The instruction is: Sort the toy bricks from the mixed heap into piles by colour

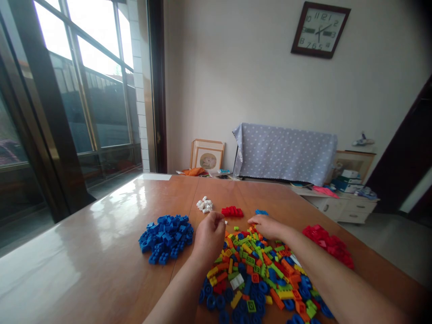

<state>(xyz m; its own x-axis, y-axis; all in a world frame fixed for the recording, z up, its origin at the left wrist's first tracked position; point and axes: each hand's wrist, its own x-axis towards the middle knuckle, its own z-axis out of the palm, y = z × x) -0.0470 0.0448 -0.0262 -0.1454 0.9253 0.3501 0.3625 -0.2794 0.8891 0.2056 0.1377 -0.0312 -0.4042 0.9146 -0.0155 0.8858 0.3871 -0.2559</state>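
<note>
My left hand (209, 233) is closed in a pinch at the far left edge of a mixed pile of toy building bricks (259, 261). A small white brick (226, 222) shows at its fingertips. My right hand (266, 226) reaches over the far edge of the same pile, its fingers bent together and pointing left; what they hold, if anything, is hidden. The pile has green, orange, yellow, red and white bricks, with blue wheel-like rings mostly at the near side. Just beyond my left hand lies a small heap of white bricks (204, 204).
A heap of blue bricks (166, 238) lies left of my left hand. Red bricks (232, 211) sit in a short row beyond the pile, with a few light blue pieces (261, 212) to their right. More red bricks (329, 245) lie beyond my right forearm on the wooden table (111, 265).
</note>
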